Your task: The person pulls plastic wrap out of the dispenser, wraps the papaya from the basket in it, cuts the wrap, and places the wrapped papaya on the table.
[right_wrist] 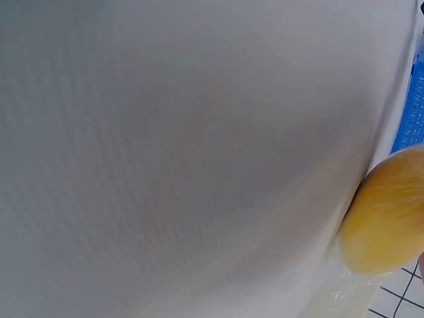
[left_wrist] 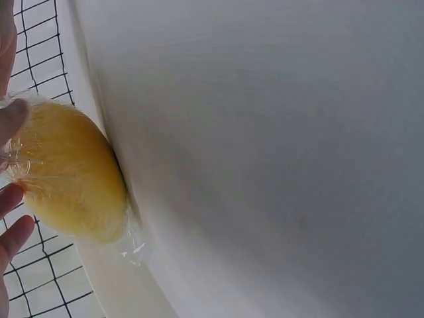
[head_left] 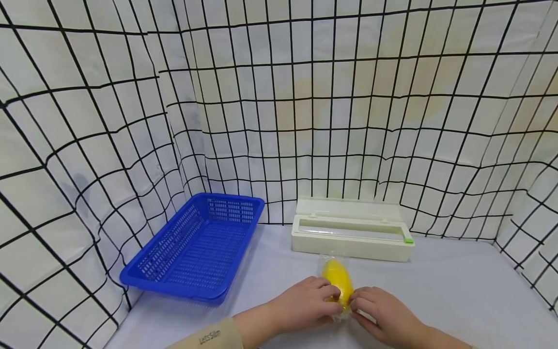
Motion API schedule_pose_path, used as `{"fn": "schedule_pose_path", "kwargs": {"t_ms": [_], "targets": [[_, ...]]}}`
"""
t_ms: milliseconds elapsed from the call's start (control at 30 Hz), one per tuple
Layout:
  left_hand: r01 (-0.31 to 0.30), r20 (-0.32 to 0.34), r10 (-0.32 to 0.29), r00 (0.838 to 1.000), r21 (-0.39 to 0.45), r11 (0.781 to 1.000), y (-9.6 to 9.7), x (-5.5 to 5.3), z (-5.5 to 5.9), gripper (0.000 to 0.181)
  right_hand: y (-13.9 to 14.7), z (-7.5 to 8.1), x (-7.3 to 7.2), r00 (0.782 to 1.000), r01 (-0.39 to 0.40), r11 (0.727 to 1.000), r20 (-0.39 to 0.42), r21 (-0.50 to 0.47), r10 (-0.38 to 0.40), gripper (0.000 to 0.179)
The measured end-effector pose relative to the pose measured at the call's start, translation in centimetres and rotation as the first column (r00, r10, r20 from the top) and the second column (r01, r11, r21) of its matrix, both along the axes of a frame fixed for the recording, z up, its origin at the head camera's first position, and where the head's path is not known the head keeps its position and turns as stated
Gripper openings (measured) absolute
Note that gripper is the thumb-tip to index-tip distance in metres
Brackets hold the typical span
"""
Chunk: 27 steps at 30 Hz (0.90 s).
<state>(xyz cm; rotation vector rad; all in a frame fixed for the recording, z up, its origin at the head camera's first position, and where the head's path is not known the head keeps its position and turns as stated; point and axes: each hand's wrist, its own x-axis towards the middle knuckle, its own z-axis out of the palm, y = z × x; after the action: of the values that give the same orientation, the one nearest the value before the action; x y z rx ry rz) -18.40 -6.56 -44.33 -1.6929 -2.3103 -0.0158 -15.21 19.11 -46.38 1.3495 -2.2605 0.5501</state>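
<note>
A yellow mango [head_left: 339, 278], wrapped in clear cling film, lies on the white tabletop between the two hands. My left hand [head_left: 307, 303] has its fingers curled at the mango's near left side and holds it there. The fingertips of my right hand [head_left: 383, 312] are bent against its near right end, at the film. In the left wrist view, the film is gathered around the mango [left_wrist: 76, 172] near a thumb and fingers. Only part of the mango [right_wrist: 384, 212] and a sliver of finger show in the right wrist view.
Behind the mango stands a cream cling film dispenser [head_left: 353, 247] with its lid raised and a green slider at its right end. A blue plastic basket [head_left: 218, 291] sits to the left. Black grid panels [head_left: 311, 128] over white sheeting enclose the table.
</note>
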Motion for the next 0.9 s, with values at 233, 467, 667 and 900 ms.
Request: {"fn": "schedule_pose_path", "kwargs": {"t_ms": [233, 467, 667, 900], "targets": [[-0.030, 0.063, 0.027, 0.998, 0.056, 0.998, 0.7, -0.2, 0.0, 0.015, -0.3, -0.1, 0.1, 0.996, 0.037, 0.999, 0.076, -0.025, -0.035, 0.030], [-0.116, 0.255, 0.087, 0.963, 0.100, 0.988, 1.0, -0.3, 0.1, 0.012, -0.6, 0.4, 0.4, 0.958, 0.148, 0.985, 0.261, -0.084, -0.121, 0.015], [-0.152, 0.322, 0.098, 0.942, 0.145, 0.978, 0.8, -0.4, 0.4, 0.015, -0.5, 1.0, 0.6, 0.876, 0.281, 0.959, 0.415, -0.028, -0.244, 0.006], [-0.131, 0.245, 0.086, 0.966, 0.171, 0.977, 0.2, -0.8, 0.5, 0.033, -0.7, 1.0, 0.5, 0.889, 0.311, 0.949, 0.369, -0.049, -0.272, 0.004]]}}
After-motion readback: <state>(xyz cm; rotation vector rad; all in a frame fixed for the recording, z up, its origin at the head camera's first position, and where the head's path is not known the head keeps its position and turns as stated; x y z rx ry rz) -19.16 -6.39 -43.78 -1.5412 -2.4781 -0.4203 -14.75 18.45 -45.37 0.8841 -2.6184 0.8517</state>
